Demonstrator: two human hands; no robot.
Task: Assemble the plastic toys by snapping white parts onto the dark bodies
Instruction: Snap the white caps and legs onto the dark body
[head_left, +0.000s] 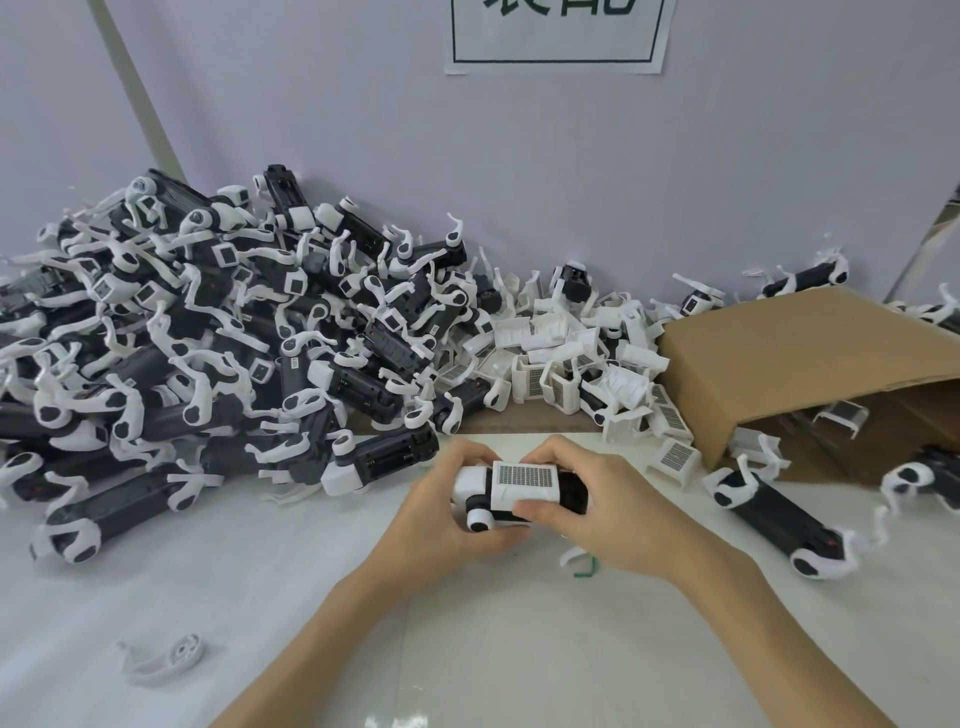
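Observation:
Both hands hold one toy just above the white table, in the centre. My left hand (441, 506) grips the toy's dark body (574, 491) from the left, at its white end with a round joint. My right hand (587, 504) curls over a white cover (524, 480) with a grey grid patch, which sits on top of the body. Whether the cover is fully snapped on cannot be seen. A white leg part pokes out under my right hand.
A big heap of dark bodies with white legs (208, 332) fills the left. Loose white covers (576, 358) lie piled behind the hands. A tipped cardboard box (789, 358) lies at right, a dark toy (774, 512) before it. One white leg piece (166, 657) lies near left.

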